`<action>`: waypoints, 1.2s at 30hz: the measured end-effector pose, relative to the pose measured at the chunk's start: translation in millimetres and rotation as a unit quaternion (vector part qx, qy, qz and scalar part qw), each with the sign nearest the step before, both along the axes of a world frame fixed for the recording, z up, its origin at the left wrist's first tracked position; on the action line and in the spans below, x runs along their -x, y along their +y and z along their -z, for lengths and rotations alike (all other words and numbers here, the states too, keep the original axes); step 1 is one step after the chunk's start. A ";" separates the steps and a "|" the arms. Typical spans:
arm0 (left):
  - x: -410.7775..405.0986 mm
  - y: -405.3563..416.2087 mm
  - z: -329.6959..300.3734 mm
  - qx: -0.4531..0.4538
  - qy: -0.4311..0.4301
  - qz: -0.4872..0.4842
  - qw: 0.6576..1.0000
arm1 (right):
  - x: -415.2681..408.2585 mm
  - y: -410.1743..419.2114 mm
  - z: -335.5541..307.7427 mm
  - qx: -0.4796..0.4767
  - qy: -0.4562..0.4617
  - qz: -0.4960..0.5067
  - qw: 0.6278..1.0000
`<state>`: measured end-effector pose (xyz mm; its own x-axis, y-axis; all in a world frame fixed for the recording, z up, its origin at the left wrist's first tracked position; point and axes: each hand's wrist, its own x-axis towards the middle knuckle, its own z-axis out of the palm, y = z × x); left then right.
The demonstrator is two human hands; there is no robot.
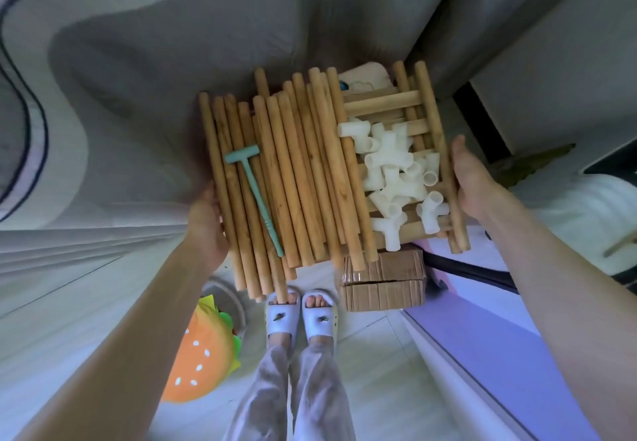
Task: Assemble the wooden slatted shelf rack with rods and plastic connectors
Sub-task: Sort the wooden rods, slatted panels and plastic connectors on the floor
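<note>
The left hand (206,223) gripped the left edge of the load from beneath, its fingers hidden under the outermost rods. The right hand (465,178) lay flat and straight-fingered against the right edge, pressing inward without curling round anything. Between the two hands, held above the floor, were the parts for the rack. A slatted panel (425,110) served as a tray. On its left and middle lay the loose wooden rods (303,172), side by side, their long axes running away from the person, so both hands met them broadside. A green plastic mallet (256,196) lay along the rods near the left hand. The white plastic connectors (396,175) sat heaped on the right part, just beside the right hand. Nothing was joined yet. A cardboard box (382,285) stood below. Any tilt toward the person would likely send the rods sliding out endwise.
</note>
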<state>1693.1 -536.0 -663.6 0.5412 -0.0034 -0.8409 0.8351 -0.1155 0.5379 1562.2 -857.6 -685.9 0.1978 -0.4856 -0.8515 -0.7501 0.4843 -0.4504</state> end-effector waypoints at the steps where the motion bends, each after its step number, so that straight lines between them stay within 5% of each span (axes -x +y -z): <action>1: 1.8 4.4 -4.6 0.001 -0.004 -0.003 1.000 | 4.5 5.6 -5.2 -0.003 -0.009 0.012 1.000; 18: 47.6 93.3 -112.3 0.021 -0.049 0.197 0.979 | 176.5 187.4 -105.4 -0.061 -0.096 0.251 0.961; 36: 187.1 139.6 -126.1 -0.053 -0.022 0.450 0.891 | 404.2 408.3 -118.0 -0.076 -0.090 0.497 0.860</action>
<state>1505.9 -396.4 -537.5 0.3913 -0.3750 -0.8404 0.3573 -0.7797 0.5143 1158.0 -449.2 -567.9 -0.1147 -0.3770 -0.9191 0.1433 0.9093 -0.3908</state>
